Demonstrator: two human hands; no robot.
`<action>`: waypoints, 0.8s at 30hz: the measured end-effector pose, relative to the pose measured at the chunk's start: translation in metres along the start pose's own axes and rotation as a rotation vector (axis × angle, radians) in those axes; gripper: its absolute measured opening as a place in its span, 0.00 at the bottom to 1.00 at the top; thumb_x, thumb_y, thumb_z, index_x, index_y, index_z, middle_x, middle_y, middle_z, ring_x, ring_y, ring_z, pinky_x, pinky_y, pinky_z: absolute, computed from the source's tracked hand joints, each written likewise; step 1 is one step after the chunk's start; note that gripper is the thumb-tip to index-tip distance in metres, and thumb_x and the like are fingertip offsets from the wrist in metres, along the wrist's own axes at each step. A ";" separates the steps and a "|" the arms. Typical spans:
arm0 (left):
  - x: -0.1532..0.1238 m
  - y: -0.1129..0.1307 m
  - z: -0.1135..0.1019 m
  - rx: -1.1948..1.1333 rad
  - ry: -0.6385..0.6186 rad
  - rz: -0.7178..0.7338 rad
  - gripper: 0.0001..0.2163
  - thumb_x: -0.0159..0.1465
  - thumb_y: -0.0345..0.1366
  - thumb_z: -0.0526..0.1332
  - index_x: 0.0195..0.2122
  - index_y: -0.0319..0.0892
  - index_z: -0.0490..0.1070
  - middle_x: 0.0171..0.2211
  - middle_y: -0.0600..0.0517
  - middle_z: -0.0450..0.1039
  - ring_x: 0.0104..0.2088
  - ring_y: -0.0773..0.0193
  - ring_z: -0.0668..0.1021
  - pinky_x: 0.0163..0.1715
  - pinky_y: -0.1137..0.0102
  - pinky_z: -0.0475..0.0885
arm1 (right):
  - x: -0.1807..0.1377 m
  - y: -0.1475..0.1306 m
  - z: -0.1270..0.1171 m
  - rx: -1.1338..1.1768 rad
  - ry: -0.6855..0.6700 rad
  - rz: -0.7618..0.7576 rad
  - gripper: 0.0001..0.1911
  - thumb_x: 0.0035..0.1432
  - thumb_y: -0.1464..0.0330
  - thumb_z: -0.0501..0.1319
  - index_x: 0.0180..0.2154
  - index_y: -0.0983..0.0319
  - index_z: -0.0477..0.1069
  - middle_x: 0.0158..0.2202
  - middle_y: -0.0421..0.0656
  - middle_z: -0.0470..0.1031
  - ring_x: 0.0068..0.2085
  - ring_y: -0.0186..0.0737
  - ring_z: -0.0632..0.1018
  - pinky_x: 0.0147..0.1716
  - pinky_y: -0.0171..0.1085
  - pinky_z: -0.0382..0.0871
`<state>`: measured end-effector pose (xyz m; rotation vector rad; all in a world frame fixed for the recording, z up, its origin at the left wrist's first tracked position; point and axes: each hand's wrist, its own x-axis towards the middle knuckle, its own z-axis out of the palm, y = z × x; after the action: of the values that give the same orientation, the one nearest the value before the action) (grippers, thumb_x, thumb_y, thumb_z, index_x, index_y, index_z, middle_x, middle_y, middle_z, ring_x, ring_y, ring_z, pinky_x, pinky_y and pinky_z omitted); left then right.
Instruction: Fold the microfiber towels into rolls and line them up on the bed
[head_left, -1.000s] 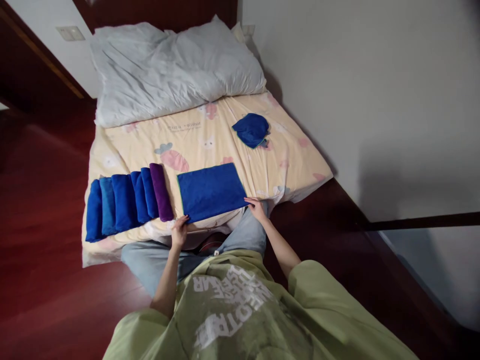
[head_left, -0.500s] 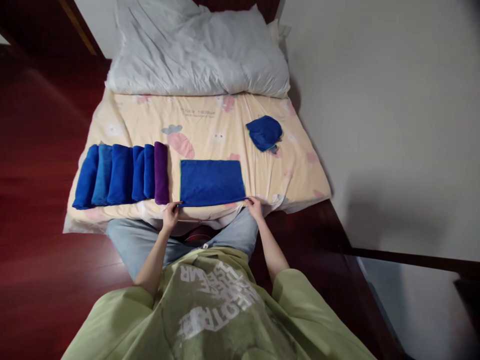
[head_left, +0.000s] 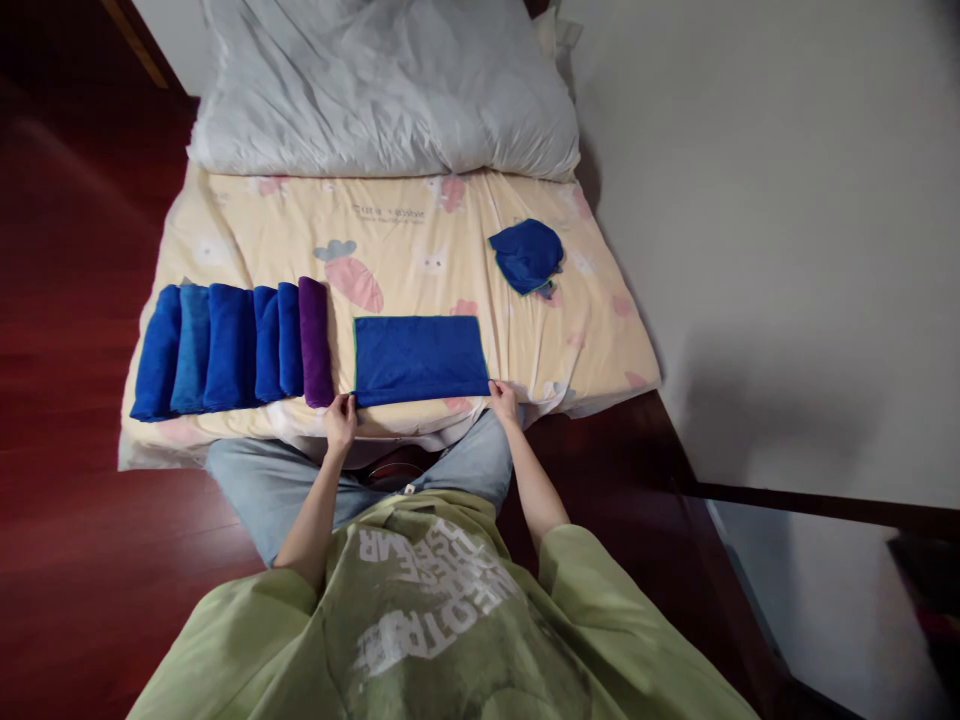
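A blue towel (head_left: 421, 359) lies flat, folded into a rectangle, at the near edge of the bed (head_left: 405, 240), about midway along that edge. The left hand (head_left: 341, 420) pinches the towel's near left corner, fingers closed on the cloth, and the right hand (head_left: 503, 400) pinches its near right corner the same way. Just beside the towel's left side stands a row of rolled towels (head_left: 225, 347) along the near edge, running toward the near left corner of the bed: several blue ones and a purple towel (head_left: 315, 341) at the end nearest the flat towel. A crumpled blue towel (head_left: 528, 255) sits well apart, near the right edge of the bed. A white pillow (head_left: 382, 90) fills the far edge of the bed.
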<state>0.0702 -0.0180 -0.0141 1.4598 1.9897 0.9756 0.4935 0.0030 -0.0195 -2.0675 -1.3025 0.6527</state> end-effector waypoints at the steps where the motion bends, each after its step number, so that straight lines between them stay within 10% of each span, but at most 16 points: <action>1: 0.001 0.001 0.000 0.001 0.005 -0.007 0.16 0.69 0.47 0.54 0.40 0.40 0.75 0.34 0.44 0.80 0.33 0.56 0.80 0.37 0.66 0.72 | 0.000 0.000 0.000 -0.021 0.002 0.018 0.18 0.64 0.54 0.58 0.36 0.60 0.78 0.37 0.49 0.82 0.40 0.47 0.80 0.45 0.41 0.73; 24: 0.002 0.010 0.005 0.096 0.059 -0.030 0.12 0.65 0.47 0.57 0.36 0.44 0.72 0.30 0.46 0.79 0.32 0.55 0.80 0.37 0.65 0.73 | -0.003 -0.005 0.002 -0.080 0.054 0.073 0.15 0.62 0.55 0.63 0.38 0.58 0.82 0.40 0.48 0.84 0.41 0.46 0.82 0.44 0.40 0.74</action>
<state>0.0791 -0.0129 -0.0087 1.4619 2.1211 0.9321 0.4881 0.0027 -0.0176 -2.1911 -1.2460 0.5806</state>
